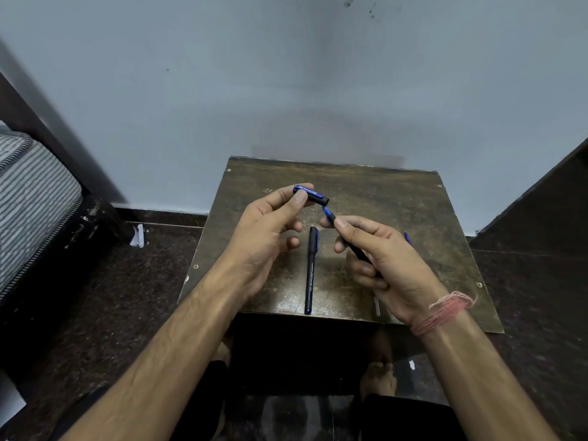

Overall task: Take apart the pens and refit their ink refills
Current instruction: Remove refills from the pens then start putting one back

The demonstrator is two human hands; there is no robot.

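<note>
My left hand [267, 230] pinches a pen cap [311, 195], black with a blue clip, above the small wooden table [397, 211]. My right hand [381, 259] grips an uncapped black pen body [353, 246], whose blue tip [327, 213] points up-left at the cap's open end, a small gap apart. Between my hands a second, capped black pen [310, 270] lies flat on the table, pointing towards me. A bit of another blue pen [407, 238] peeks out behind my right hand, mostly hidden.
The table stands against a pale wall [286, 90]. A striped mattress [28, 198] on a dark frame is at the left, dark furniture [541, 202] at the right. Dark stone floor [111, 297] surrounds the table; my knees and a foot [378, 380] are below its near edge.
</note>
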